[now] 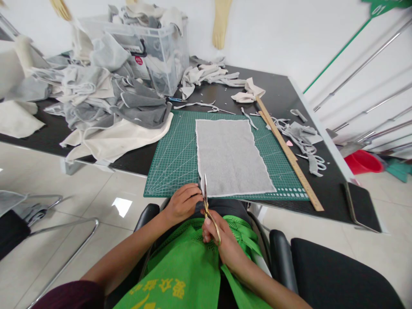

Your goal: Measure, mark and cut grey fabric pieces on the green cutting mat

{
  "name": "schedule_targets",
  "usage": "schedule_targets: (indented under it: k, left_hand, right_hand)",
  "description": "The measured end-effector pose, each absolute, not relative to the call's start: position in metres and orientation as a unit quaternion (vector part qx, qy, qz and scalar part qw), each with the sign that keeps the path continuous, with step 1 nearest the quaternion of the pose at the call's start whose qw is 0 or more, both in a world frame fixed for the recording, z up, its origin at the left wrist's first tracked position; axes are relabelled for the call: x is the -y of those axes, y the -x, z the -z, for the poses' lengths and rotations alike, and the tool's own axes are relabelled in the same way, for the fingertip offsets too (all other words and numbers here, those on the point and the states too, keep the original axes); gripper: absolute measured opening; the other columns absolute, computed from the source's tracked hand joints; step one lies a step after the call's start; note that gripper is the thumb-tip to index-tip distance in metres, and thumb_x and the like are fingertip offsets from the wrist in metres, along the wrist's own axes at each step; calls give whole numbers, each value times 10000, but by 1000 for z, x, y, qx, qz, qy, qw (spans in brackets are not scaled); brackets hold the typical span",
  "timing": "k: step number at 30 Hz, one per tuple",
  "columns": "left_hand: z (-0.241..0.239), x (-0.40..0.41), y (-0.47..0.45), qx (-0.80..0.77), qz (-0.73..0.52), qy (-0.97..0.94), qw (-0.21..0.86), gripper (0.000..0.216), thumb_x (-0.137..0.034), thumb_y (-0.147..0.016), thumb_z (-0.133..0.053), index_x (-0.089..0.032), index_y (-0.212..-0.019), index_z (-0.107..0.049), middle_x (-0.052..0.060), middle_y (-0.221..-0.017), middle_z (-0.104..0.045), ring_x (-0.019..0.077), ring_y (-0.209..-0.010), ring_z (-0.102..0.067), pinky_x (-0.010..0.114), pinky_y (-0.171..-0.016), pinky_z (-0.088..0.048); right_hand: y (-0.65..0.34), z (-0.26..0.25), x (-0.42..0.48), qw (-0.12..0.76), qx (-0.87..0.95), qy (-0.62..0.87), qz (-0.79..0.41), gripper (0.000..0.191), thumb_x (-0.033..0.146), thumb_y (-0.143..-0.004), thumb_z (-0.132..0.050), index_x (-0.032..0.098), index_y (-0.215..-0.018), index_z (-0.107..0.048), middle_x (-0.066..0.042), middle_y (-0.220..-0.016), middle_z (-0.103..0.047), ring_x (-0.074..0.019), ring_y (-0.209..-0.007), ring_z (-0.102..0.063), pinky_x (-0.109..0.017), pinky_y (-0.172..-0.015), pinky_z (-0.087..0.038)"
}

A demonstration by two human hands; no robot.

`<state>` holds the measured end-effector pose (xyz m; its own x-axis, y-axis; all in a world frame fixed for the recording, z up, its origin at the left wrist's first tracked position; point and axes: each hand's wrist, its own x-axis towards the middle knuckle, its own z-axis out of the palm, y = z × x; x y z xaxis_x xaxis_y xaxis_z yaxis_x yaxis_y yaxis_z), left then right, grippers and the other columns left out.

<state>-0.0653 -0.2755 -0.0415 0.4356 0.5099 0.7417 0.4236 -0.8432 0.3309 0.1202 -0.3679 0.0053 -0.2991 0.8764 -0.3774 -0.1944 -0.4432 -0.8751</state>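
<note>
My right hand point(216, 234) grips a pair of gold-handled scissors point(206, 201) whose blades point away from me, at the near left corner of a grey cloth point(230, 156). My left hand point(186, 201) is beside the blades at that same corner, its fingers bent and closed. Whatever its fingertips pinch, if anything, is hidden. The cloth is roughly rectangular, with pale, slightly wavy edges. It lies flat on a green gridded cutting mat point(172, 159) at the table's front edge.
A wooden ruler point(289, 156) lies along the mat's right side, near white-handled scissors point(317, 163) and scraps. To the left are piled grey and cream cloths point(122, 103) and a clear plastic bin point(164, 51). A phone point(362, 206) rests at the table's right corner.
</note>
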Motion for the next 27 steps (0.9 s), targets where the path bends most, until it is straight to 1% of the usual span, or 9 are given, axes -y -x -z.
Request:
schedule_targets:
  k: [3, 6, 14, 20, 27]
  left_hand:
    - [40, 276, 65, -269, -452, -850, 37, 242, -53, -892, -576, -167, -1089, -660, 96, -1076, -723, 217, -1140, -655, 408, -987, -595]
    - [41, 275, 66, -260, -449, -854, 47, 245, -62, -908, -553, -175, -1098, -658, 84, -1073, -737, 203, -1125, -670, 396, -985, -596]
    - [43, 275, 68, -260, -440, -857, 57, 251, -50, -914, -526, -167, -1093, -658, 88, -1095, -732, 202, -1145, -658, 388, -1002, -587]
    - [40, 275, 67, -258, -438, -859, 53, 217, -74, -918, -551, -161, -1088, -653, 96, -1090, -733, 210, -1134, -664, 392, -999, -587]
    - [37, 274, 66, -246, -439, -863, 52, 228, -63, -920, -530, -157, -1089, -650, 100, -1078, -740, 204, -1135, -671, 386, -1002, -590]
  right_hand:
    - [-119, -7, 368, 378, 361, 459, -719, 353, 540, -966, -569, 208, -1083, -587, 39, -710, -464, -133, -653, -423, -280, -654, -397]
    - [-118, -9, 367, 376, 348, 451, -731, 361, 545, -969, -563, 208, -1097, -582, 43, -704, -456, -127, -631, -415, -276, -635, -392]
    - [-118, -8, 368, 375, 339, 452, -735, 382, 547, -957, -586, 200, -1115, -564, 64, -673, -415, -110, -583, -403, -259, -583, -374]
    - [-117, -12, 369, 370, 339, 456, -735, 419, 580, -936, -598, 203, -1116, -561, 64, -680, -420, -108, -582, -407, -259, -585, -378]
    - [-116, -13, 371, 379, 335, 454, -733, 399, 585, -937, -592, 205, -1055, -562, 71, -659, -410, -95, -531, -400, -244, -531, -383]
